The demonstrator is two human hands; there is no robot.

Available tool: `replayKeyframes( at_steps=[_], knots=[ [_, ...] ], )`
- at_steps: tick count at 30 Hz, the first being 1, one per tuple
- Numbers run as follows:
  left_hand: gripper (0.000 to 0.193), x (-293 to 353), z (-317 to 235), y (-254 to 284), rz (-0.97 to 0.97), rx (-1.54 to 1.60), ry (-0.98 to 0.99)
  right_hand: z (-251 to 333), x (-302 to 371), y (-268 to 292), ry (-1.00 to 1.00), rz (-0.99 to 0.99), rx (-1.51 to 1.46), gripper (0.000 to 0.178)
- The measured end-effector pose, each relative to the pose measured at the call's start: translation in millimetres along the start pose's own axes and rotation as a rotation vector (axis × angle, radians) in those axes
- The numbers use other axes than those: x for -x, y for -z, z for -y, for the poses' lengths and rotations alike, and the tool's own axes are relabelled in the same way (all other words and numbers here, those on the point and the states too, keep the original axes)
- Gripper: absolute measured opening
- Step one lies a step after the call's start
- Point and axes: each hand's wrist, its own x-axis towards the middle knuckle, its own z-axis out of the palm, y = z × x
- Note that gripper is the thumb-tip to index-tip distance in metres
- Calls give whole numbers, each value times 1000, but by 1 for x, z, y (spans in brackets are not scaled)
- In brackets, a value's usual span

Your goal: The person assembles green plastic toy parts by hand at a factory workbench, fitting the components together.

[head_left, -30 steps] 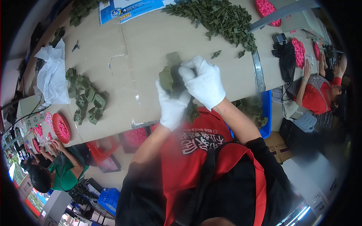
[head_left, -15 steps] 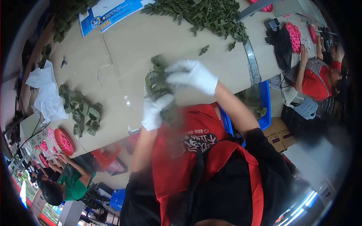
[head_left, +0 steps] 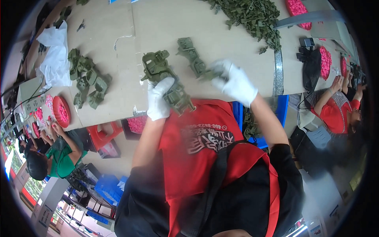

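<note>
Left hand (head_left: 159,99) grips an olive moulding (head_left: 161,70), right hand (head_left: 237,83) pinches an olive strip (head_left: 194,59), hands apart; a slack grip could drop either over the bench's (head_left: 122,79) near edge.

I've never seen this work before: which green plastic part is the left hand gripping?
The openwork olive-green part under the left hand's thumb, its lower end overlapping the red apron. The narrower strip reaches the right hand.
</note>
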Motion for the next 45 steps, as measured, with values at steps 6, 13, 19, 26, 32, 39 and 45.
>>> replayKeyframes(
  at_steps=[6, 13, 19, 26, 32, 39, 45],
  knots=[
    [48, 17, 4, -7, -2, -60, -155, 36, 23, -49, 181, -32, 182, 15],
    [46, 29, 14, 0, -35, -228, -229, 35, 35, -86, 149, -238, 342, 15],
    [43, 33, 17, 5, -91, -88, -173, 24, 32, -103, 231, -326, 267, 14],
    [43, 34, 19, 6, -67, -137, -141, 21, 35, -109, 207, -309, 270, 12],
    [44, 9, 2, 13, -30, -13, -25, 7, -25, -60, 144, 196, 29, 26],
    [51, 3, 1, 37, 85, -8, -116, -89, -124, -85, -130, -385, 413, 38],
    [84, -2, 14, 60, 83, -67, -176, -8, -91, -49, -34, -165, -366, 33]
  ],
)
